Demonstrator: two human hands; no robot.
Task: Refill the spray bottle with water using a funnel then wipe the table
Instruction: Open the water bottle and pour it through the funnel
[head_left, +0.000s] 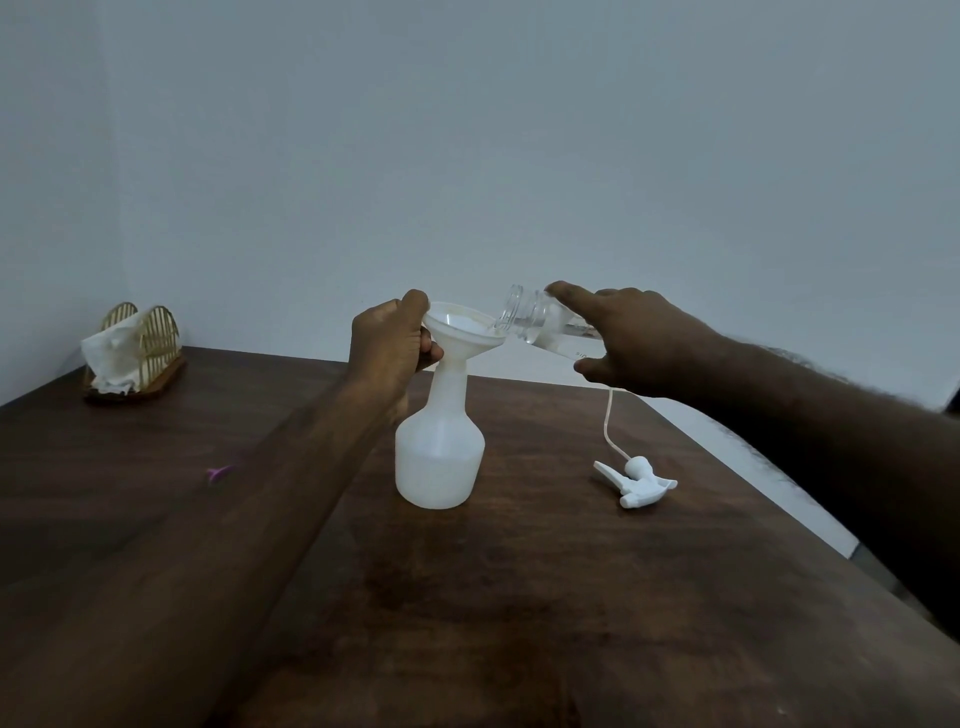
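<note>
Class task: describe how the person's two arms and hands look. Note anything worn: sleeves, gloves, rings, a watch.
Both forearms are bare; no sleeves show in view. The left hand and right hand wear no gloves, and no ring or watch is visible. Fine hair shows along the right forearm's upper edge.

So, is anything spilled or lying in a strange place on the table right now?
No spill shows. The spray head lies on its side on the table, right of the spray bottle, as expected during filling. Only a small purple scrap on the left looks out of place.
</note>
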